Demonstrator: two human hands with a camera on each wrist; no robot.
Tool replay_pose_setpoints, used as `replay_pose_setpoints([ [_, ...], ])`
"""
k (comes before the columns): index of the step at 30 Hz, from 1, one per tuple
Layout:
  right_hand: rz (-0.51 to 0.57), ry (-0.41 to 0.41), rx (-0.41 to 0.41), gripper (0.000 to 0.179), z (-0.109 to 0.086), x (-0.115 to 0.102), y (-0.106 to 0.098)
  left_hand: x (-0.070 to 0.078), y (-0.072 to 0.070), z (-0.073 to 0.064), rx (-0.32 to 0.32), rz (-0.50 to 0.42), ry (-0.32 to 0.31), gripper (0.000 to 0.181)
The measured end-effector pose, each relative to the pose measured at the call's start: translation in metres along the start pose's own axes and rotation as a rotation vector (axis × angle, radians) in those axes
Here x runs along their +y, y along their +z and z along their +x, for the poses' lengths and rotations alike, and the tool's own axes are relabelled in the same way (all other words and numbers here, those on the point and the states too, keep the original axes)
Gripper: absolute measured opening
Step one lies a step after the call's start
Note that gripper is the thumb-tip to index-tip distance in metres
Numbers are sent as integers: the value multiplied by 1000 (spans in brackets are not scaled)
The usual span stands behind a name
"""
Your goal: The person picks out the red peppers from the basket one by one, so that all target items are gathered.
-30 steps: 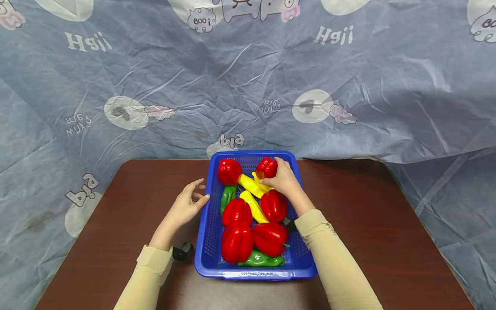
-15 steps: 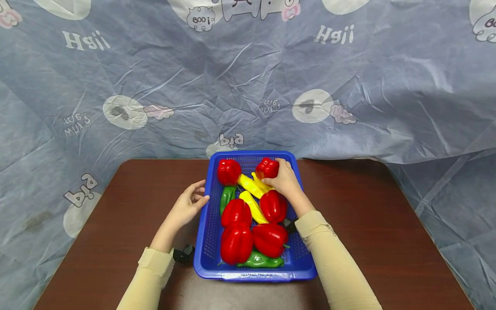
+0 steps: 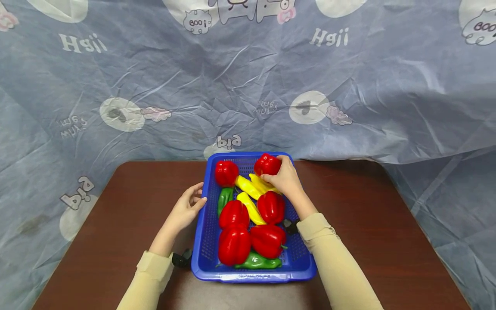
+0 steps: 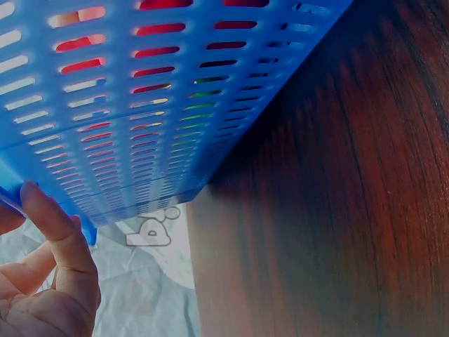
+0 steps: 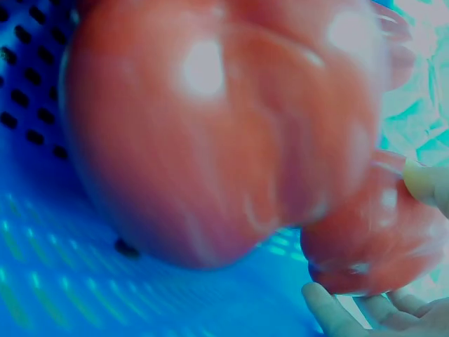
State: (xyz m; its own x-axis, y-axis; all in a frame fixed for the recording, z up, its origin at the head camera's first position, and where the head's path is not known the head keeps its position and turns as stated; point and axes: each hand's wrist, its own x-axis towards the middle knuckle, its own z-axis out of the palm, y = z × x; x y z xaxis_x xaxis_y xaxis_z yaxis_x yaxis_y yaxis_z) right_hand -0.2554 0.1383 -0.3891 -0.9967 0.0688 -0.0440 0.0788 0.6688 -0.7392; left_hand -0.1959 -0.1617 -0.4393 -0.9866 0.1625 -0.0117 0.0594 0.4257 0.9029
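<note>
My right hand [image 3: 284, 175] grips a glossy red bell pepper [image 3: 267, 164] between thumb and fingers at the far right of a blue perforated basket [image 3: 263, 275]. In the right wrist view that bell pepper [image 5: 379, 232] sits between the fingertips and thumb, behind a larger, nearer red bell pepper [image 5: 224, 133]. Yellow chili peppers [image 3: 249, 187] lie just below the held one. At the basket's left rim, my left hand [image 3: 187, 209] holds the edge, thumb over it and fingers against the outer side. The left wrist view shows a finger [image 4: 59, 232] under the rim.
Several more red bell peppers [image 3: 234, 245] fill the basket, along with green peppers [image 3: 258, 261] near its front and left side. The basket stands on a dark brown wooden table [image 3: 356, 224]. A grey-blue printed cloth [image 3: 248, 86] hangs behind the table.
The right hand has raised the red bell pepper slightly, up and away from the yellow peppers. The left hand stays at the basket rim. The whole view has shifted a little.
</note>
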Motion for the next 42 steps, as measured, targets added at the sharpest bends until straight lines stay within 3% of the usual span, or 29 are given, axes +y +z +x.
replay_pose_setpoints([
  [13, 159, -1, 52, 79, -13, -4, -50, -3, 0, 0, 11, -17, 17, 54],
  [20, 269, 32, 94, 81, -19, 6, -78, -4, -1, 1, 11, -29, 20, 54],
  [29, 340, 80, 128, 83, -24, 34, -100, -3, 0, -1, 3, -56, 21, 54],
  [42, 310, 190, 175, 80, -29, 88, -102, -9, 2, 1, 3, -107, 40, 54],
])
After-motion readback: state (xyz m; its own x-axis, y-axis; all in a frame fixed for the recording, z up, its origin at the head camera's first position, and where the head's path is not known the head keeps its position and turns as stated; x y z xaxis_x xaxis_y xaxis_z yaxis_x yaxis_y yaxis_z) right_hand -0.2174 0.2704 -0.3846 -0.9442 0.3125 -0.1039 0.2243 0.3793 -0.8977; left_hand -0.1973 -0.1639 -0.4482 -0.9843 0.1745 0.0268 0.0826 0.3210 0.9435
